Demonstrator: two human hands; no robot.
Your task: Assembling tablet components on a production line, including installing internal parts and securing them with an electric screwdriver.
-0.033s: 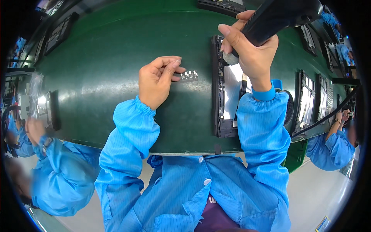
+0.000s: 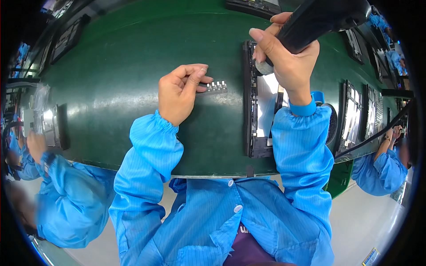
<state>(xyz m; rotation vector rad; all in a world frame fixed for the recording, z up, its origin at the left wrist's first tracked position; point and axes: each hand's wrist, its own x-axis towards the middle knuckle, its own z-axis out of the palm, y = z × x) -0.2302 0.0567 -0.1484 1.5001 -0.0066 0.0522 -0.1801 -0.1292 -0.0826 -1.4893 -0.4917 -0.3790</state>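
My left hand (image 2: pixel 179 91) is closed in a pinch on one end of a small dark strip with rows of white tabs (image 2: pixel 216 87), held above the green table. My right hand (image 2: pixel 290 62) grips a black, thick-bodied hand tool (image 2: pixel 317 22), whose kind I cannot tell. A grey rounded piece (image 2: pixel 265 67) shows below the fingers; whether it belongs to the tool is unclear. Under this hand lies a flat device with a black frame (image 2: pixel 251 102) and a shiny silver inside. My right wrist and sleeve hide part of the device.
Similar flat black-framed units (image 2: pixel 350 113) lie at the right, with a black cable (image 2: pixel 377 131) crossing near them. Another unit (image 2: pixel 255 6) lies at the far edge. A co-worker in blue (image 2: pixel 73 199) sits at the left, another (image 2: pixel 381 170) at the right. The green table (image 2: pixel 111 80) spreads between.
The left co-worker's hand has shifted slightly to the left and up. My two hands and what they hold stay almost in place.
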